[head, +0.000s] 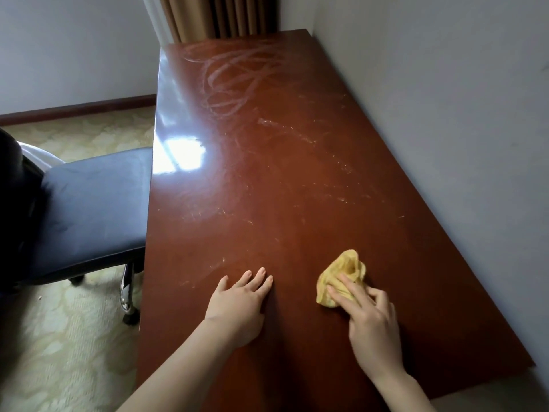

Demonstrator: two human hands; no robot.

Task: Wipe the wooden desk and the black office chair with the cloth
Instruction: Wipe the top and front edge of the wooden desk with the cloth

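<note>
The glossy reddish-brown wooden desk (pixel 267 179) runs away from me along the right wall, with dusty swirl marks at its far end. A crumpled yellow cloth (pixel 341 272) lies on the near part of the desk. My right hand (pixel 368 319) rests on the cloth's near side, with two fingers pressing into it and the others curled. My left hand (pixel 240 304) lies flat on the desk, fingers spread, to the left of the cloth. The black office chair (pixel 89 209) stands at the desk's left edge, its seat pushed up against it.
A grey wall (pixel 445 114) borders the desk's right side. Brown curtains (pixel 225 16) hang behind the far end. Pale patterned carpet (pixel 65 346) covers the floor to the left, where the chair's chrome leg and castor (pixel 129 310) stand near the desk edge.
</note>
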